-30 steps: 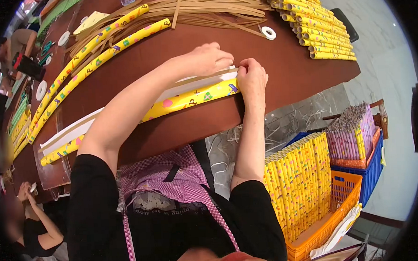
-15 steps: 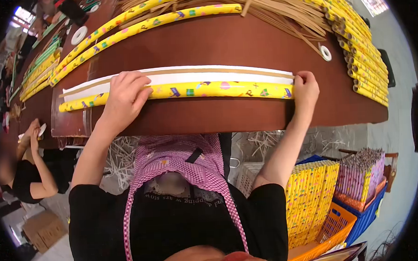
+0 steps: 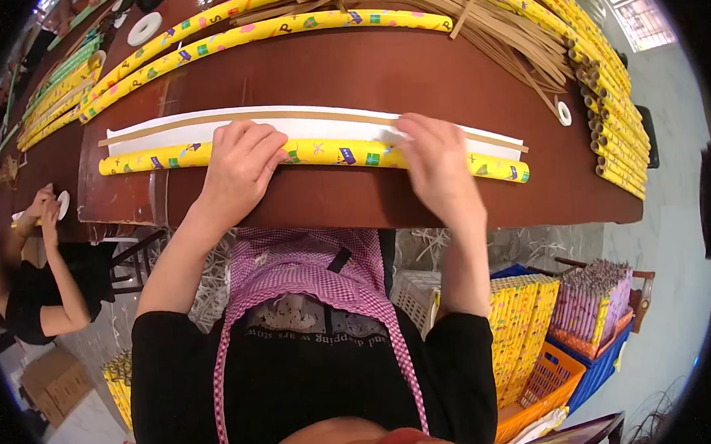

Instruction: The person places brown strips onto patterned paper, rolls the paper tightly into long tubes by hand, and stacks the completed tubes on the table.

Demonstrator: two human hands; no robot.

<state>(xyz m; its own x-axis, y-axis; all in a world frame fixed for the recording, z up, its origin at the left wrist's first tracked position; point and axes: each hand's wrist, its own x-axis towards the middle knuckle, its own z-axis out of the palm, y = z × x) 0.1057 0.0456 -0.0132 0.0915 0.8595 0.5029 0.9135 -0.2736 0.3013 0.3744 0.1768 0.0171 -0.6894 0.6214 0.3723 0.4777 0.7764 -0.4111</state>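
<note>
A roll of yellow patterned wrapping paper (image 3: 321,151) lies across the table in front of me, its white underside (image 3: 169,136) showing along the far edge. A flat brown strip (image 3: 303,114) runs lengthwise on that white part, its ends sticking out a little at both sides. My left hand (image 3: 244,165) is closed over the roll left of its middle, fingers bent onto the paper. Right of the middle, my right hand (image 3: 442,170) lies over the roll with its fingers at the strip; motion blurs them, and their grip cannot be made out.
Two long yellow rolls (image 3: 283,25) and a bundle of brown strips (image 3: 514,48) lie at the back. Finished-looking yellow rolls (image 3: 604,92) are stacked at right. White tape rings (image 3: 145,29) sit on the table. Crates (image 3: 552,372) stand lower right; another person's hands (image 3: 44,208) are at left.
My right hand has left the roll's right end and moved left along it toward the middle. My left hand stays on the roll. The camera view has shifted slightly.
</note>
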